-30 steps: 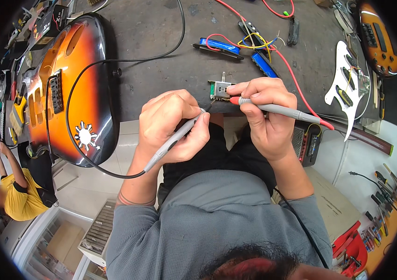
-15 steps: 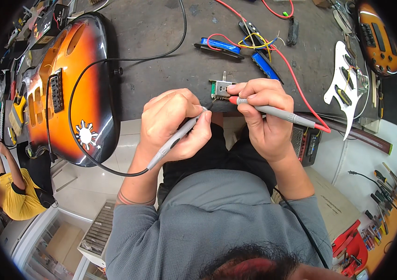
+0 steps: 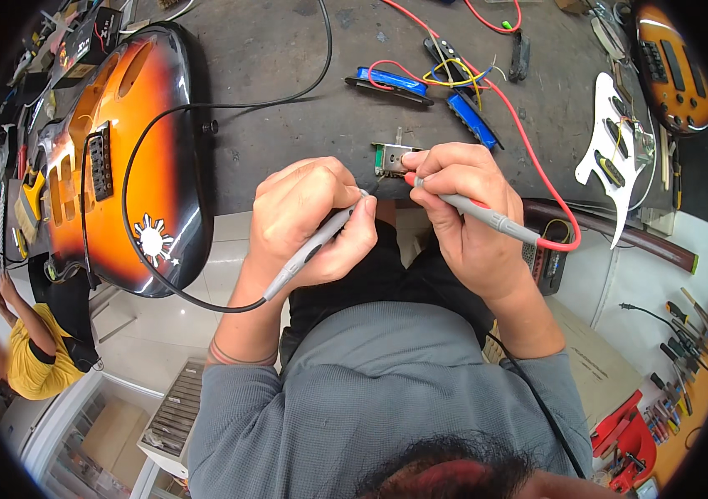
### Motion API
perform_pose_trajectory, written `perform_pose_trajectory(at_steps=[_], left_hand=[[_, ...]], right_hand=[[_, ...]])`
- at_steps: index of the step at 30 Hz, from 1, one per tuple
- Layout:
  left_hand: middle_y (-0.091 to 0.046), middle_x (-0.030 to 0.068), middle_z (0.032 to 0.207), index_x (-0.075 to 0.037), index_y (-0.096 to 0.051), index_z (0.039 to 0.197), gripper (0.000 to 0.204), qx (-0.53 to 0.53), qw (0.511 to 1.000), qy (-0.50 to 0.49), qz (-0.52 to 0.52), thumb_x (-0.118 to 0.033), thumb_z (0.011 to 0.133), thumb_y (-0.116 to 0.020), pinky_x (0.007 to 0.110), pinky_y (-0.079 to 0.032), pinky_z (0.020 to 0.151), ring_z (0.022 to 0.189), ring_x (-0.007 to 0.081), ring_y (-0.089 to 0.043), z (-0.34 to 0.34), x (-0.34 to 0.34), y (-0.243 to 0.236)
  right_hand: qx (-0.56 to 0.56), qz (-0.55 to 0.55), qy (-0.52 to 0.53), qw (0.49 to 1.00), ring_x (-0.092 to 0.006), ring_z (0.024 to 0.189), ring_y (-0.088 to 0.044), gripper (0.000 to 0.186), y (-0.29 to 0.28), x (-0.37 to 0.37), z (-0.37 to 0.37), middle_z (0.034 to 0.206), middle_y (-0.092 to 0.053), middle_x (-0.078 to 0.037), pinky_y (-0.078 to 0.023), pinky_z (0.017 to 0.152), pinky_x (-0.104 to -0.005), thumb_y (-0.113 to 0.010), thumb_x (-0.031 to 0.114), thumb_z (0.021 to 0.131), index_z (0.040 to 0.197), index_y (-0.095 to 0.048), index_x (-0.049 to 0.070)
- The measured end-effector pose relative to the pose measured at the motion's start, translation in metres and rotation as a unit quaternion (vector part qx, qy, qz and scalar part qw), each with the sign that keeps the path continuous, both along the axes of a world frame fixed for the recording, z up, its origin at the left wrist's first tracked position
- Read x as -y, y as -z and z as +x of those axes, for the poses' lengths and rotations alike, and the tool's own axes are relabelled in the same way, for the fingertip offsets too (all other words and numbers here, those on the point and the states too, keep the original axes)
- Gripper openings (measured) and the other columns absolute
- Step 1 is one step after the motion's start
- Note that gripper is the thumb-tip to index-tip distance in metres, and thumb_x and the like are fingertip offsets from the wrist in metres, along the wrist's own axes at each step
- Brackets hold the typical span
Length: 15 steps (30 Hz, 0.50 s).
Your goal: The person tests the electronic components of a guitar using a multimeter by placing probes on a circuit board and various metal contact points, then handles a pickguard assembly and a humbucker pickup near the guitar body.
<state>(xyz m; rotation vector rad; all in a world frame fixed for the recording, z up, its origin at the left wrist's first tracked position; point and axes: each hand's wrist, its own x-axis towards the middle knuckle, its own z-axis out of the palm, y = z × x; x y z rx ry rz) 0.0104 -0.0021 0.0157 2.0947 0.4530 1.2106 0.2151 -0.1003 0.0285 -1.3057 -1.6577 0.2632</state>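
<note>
Pinched in my left hand (image 3: 308,220) is a grey test probe (image 3: 308,256) with a black cable, its tip pointing up and right to the lower side of a small lever switch (image 3: 392,158). The switch has a metal frame, a green board and a short stem, and lies at the bench's near edge. My right hand (image 3: 474,216) is closed round a second grey test probe (image 3: 491,218) with a red collar and red cable. This probe's tip is at the switch's lower right, and a right fingertip rests against the switch's right end. Exact tip contacts are too small to tell.
Blue-wrapped guitar pickups (image 3: 472,121) with thin wires lie beyond the switch. A sunburst guitar body (image 3: 146,166) is at left, crossed by the black cable. At right are a white pickguard (image 3: 611,158) and another guitar body (image 3: 676,75). A person in yellow (image 3: 42,353) is at far left.
My right hand has shifted slightly left, and its probe now slants more steeply, with its rear end lower. My left hand has barely moved. The person in yellow has shifted their arms.
</note>
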Motion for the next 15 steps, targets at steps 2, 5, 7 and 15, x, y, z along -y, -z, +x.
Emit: perform_pose_trajectory(at_steps=[2,5,7,15], left_hand=[[-0.063,0.0108,0.067,-0.003,-0.055,0.084,0.028,-0.005,1.0,0.002,0.001,0.007,0.079,-0.081,0.033,-0.049,0.054,0.055,0.0232,-0.061,0.0,0.0,-0.001],[-0.063,0.0108,0.067,-0.003,-0.055,0.083,0.028,-0.003,1.0,-0.004,0.001,0.007,0.079,-0.081,0.033,-0.049,0.054,0.055,0.0235,-0.061,0.002,0.001,-0.001],[-0.063,0.0108,0.067,-0.003,-0.054,0.083,0.029,-0.006,1.0,-0.004,0.001,0.007,0.079,-0.081,0.034,-0.049,0.054,0.054,0.0237,-0.061,0.002,0.001,-0.001],[-0.062,0.0108,0.067,-0.003,-0.054,0.08,0.028,-0.017,1.0,0.001,0.007,0.008,0.078,-0.079,0.034,-0.047,0.053,0.054,0.0249,-0.059,0.002,-0.001,-0.006]], right_hand=[[0.006,-0.006,0.002,1.0,-0.0301,0.091,-0.077,0.028,-0.003,0.001,-0.001,0.112,-0.076,-0.013,-0.061,0.076,-0.0372,-0.086,0.007,0.095,0.112,-0.063,0.007],[0.01,-0.009,0.001,1.0,-0.0307,0.092,-0.077,0.028,-0.006,0.003,-0.003,0.112,-0.076,-0.013,-0.062,0.077,-0.0382,-0.086,0.006,0.093,0.11,-0.064,0.007],[0.018,-0.021,0.005,1.0,-0.0317,0.094,-0.078,0.03,-0.007,0.005,-0.003,0.112,-0.076,-0.013,-0.062,0.079,-0.0398,-0.086,0.005,0.093,0.111,-0.063,0.008],[0.045,-0.029,0.0,0.999,-0.0329,0.098,-0.078,0.035,-0.014,0.005,-0.004,0.113,-0.075,-0.014,-0.062,0.083,-0.0414,-0.086,0.004,0.092,0.114,-0.06,0.008]])
